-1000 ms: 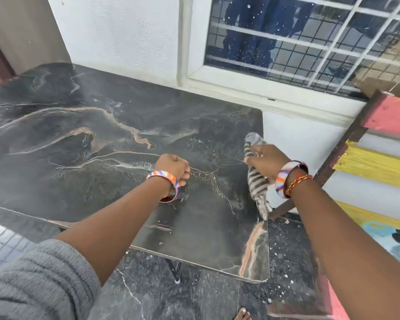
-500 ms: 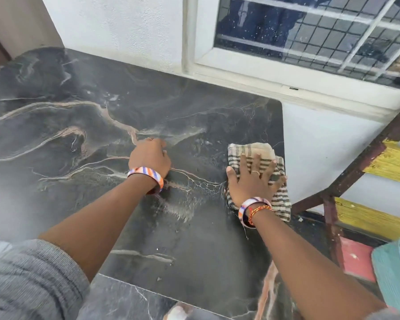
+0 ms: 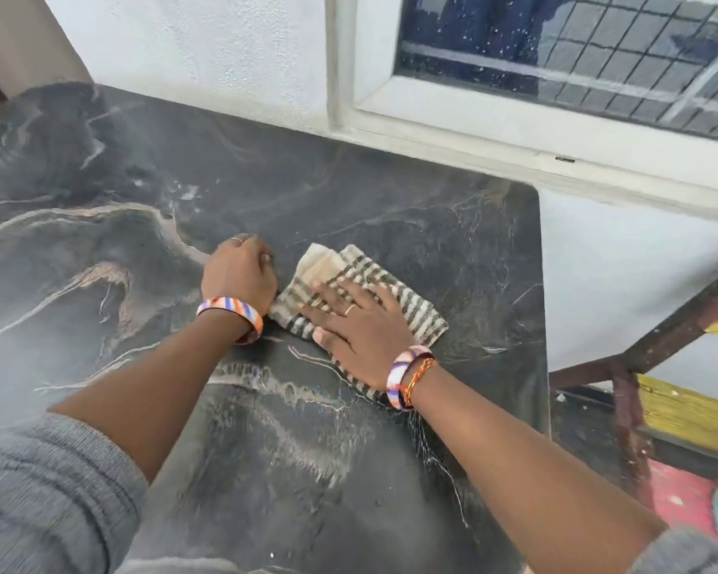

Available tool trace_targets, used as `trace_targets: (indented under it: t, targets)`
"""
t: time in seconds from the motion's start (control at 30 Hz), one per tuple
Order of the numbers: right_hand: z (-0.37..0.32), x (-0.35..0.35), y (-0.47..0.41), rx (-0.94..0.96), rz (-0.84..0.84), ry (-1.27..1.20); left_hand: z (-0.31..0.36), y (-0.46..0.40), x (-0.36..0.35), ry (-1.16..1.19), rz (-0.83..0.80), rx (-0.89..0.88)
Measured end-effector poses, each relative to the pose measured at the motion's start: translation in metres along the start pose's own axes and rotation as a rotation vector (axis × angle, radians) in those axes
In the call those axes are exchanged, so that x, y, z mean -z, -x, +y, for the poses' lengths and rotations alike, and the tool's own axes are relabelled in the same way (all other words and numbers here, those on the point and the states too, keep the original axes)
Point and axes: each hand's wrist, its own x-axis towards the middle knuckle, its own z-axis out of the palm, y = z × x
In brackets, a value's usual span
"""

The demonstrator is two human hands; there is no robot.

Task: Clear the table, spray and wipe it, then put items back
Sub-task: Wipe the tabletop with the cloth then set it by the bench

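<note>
A striped beige-and-dark cloth (image 3: 411,308) lies flat on the dark marble table (image 3: 349,209). My right hand (image 3: 357,329) presses down on the cloth with spread fingers, palm flat. My left hand (image 3: 239,273) rests on the table just left of the cloth, fingers curled into a loose fist with nothing seen in it. Wet streaks show on the table surface in front of both hands.
A white wall and a barred window (image 3: 556,55) run along the table's far edge. To the right stands a dark wooden frame (image 3: 622,387) with yellow and red painted boards. The table's right edge is near the cloth.
My right hand brought the cloth down flat near the right edge, then slid it left toward my left hand. The left hand has moved forward on the table.
</note>
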Motion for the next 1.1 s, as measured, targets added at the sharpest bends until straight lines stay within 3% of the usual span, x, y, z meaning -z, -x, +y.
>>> trace_targets:
  t: [0.1,0.23,0.33,0.57,0.73,0.97,1.1]
  targets:
    - [0.033,0.0,0.021,-0.085,0.026,0.031,0.014,-0.017,-0.01,-0.018,-0.012,-0.066]
    - [0.1,0.008,0.024,-0.576,0.054,0.038,0.028,-0.038,-0.024,-0.058,-0.021,-0.108]
    - [0.133,0.019,0.007,-0.824,0.071,-0.018,0.028,-0.055,-0.029,-0.019,-0.044,-0.081]
    - [0.185,0.04,-0.067,-1.043,0.117,-0.117,0.027,-0.075,-0.04,-0.019,-0.021,-0.036]
    - [0.182,0.042,-0.128,-0.934,0.106,-0.094,0.028,-0.079,-0.048,-0.107,-0.018,-0.064]
    - [0.087,0.038,-0.241,-0.32,0.167,-0.101,0.024,-0.082,-0.05,-0.117,-0.01,-0.07]
    - [0.074,0.039,-0.26,-0.272,0.155,-0.025,0.024,-0.082,-0.049,-0.078,-0.017,-0.055]
